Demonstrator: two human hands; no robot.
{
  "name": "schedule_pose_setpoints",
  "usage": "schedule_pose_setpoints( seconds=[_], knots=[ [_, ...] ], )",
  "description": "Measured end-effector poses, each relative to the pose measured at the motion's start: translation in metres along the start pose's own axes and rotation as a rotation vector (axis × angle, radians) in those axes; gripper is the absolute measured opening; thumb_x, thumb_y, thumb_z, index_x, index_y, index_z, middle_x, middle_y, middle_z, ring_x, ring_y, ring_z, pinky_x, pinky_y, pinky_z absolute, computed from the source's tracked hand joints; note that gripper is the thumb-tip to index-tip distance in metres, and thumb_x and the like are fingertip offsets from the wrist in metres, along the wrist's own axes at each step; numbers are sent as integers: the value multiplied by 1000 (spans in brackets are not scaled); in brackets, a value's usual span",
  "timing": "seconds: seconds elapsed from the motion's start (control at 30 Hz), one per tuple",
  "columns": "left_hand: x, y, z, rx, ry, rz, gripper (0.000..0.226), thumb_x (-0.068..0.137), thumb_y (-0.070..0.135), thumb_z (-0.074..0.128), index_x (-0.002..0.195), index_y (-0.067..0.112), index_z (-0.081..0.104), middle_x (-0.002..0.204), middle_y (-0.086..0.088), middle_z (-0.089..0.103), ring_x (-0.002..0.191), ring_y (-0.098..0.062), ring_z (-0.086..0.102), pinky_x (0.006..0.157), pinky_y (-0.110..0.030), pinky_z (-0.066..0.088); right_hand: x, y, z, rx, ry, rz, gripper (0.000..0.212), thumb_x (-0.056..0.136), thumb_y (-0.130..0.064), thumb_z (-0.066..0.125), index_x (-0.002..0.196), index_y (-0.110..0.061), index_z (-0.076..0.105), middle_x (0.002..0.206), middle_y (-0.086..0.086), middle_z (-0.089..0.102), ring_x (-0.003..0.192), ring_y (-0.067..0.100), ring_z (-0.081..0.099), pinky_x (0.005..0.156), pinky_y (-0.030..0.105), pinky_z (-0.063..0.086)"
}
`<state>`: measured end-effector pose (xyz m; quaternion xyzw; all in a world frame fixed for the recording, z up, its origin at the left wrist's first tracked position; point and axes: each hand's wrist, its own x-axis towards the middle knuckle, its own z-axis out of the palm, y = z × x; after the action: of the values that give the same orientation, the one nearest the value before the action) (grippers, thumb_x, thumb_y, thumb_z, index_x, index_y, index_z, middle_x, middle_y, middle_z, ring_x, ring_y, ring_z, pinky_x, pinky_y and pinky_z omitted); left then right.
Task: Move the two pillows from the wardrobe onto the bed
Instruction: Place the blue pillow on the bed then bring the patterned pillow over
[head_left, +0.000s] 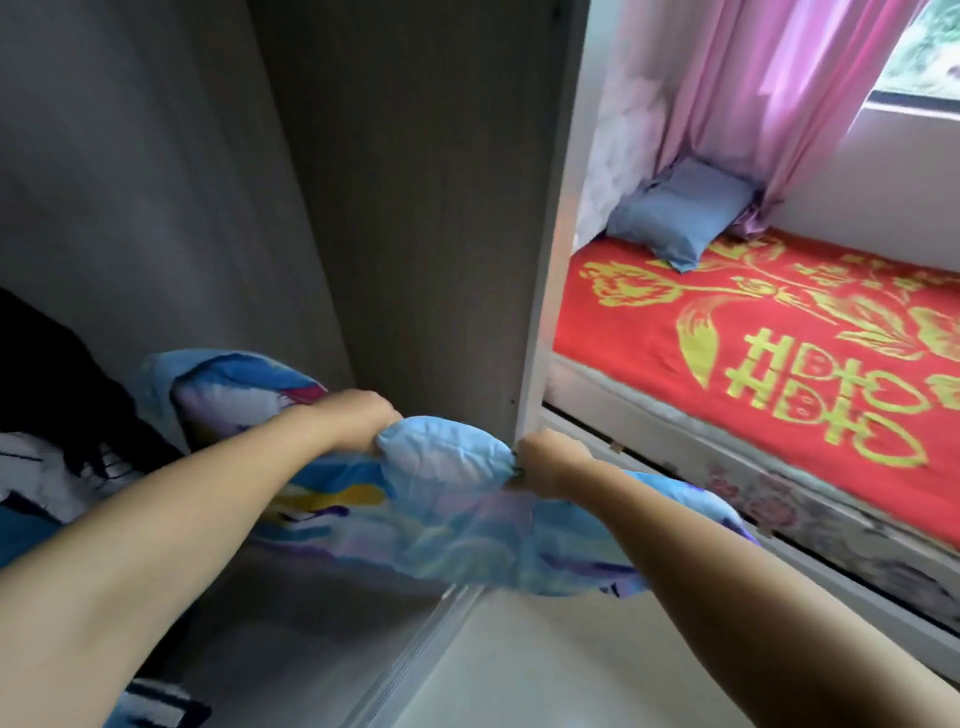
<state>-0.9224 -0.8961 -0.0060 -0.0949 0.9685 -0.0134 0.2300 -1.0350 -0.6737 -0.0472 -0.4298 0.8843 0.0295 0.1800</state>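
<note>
A light blue pillow with a colourful cartoon print hangs half out of the open wardrobe. My left hand grips its upper edge on the left. My right hand grips the same edge on the right, close to the wardrobe's white side panel. The pillow's far end still lies inside the wardrobe. At the right is the bed with a red and yellow cover. A plain blue pillow lies at its far corner.
Dark and white folded cloth lies inside the wardrobe at the left. A pink curtain hangs by the window behind the bed. The pale floor shows between the wardrobe and the bed's frame.
</note>
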Motion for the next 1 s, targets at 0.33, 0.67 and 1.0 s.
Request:
schedule_pose_setpoints(
  seconds=[0.33,0.67,1.0],
  knots=[
    [43,284,-47,-34,-50,295,16,83,35,58,92,24,65,94,-3,68,84,-26,64,67,-28,44,-183,232,3,-78,-51,274,35,86,-38,58,110,-15,67,114,9,69,106,29,64,83,34,51],
    [117,409,-94,-8,34,597,23,81,44,61,94,26,65,97,0,71,89,-21,65,78,-34,50,-248,364,-29,-341,3,379,27,92,-37,49,108,-26,68,118,-1,63,117,22,52,95,36,39],
    [265,451,-167,3,34,625,26,81,43,64,90,19,65,90,-4,68,82,-23,62,68,-29,44,-163,485,-73,-158,-165,566,30,90,-16,50,117,-17,64,119,6,66,110,28,62,79,33,46]
  ],
)
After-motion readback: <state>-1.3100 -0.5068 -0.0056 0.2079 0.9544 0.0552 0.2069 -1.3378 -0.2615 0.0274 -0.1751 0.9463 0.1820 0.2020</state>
